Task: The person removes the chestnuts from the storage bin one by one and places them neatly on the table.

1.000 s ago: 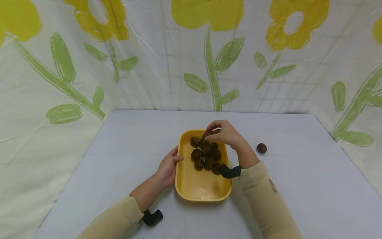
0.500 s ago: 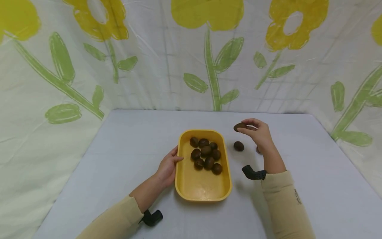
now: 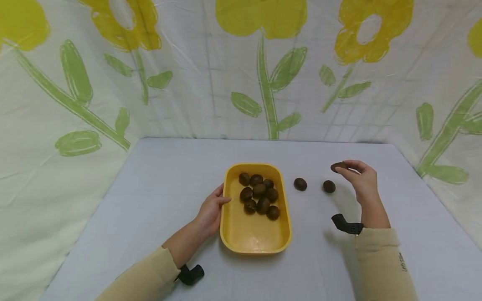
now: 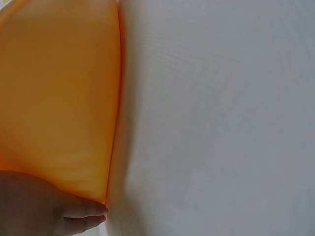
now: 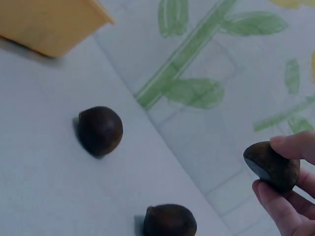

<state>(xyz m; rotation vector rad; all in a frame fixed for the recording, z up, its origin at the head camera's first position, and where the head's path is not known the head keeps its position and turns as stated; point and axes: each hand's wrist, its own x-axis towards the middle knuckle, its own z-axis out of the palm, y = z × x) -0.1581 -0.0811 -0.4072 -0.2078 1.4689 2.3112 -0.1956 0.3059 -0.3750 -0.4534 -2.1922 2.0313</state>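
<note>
Two hands work over a pale grey table (image 3: 158, 175), and they sit well apart. Farthest left, the left hand (image 3: 211, 211) rests against the left outer wall of a yellow tray (image 3: 253, 234). Its fingers lie nearly straight and close together along the rim, with the thumb up at the edge. The left wrist view shows fingertips (image 4: 86, 214) pressed to the orange-yellow wall where it meets the table. Inside the tray, a cluster of dark brown chestnuts (image 3: 259, 195) lies bunched in the far half; the near half shows bare yellow floor.

Right of the tray, a loose chestnut (image 3: 300, 184) lies alone on the table, apart from the tray wall. Further right lies a second loose chestnut (image 3: 329, 186), near the first but not touching it. Both appear in the right wrist view as round dark shapes on the cloth, one at (image 5: 100, 131) and one at the lower edge (image 5: 170, 221).

Farthest right, the right hand (image 3: 360, 177) is raised above the table, just beyond the second loose one. Its thumb and fingertips pinch a held chestnut (image 3: 338, 167), clamped between a finger on top and fingers below (image 5: 271, 166). A flowered backdrop (image 3: 263, 62) hangs behind the table.
</note>
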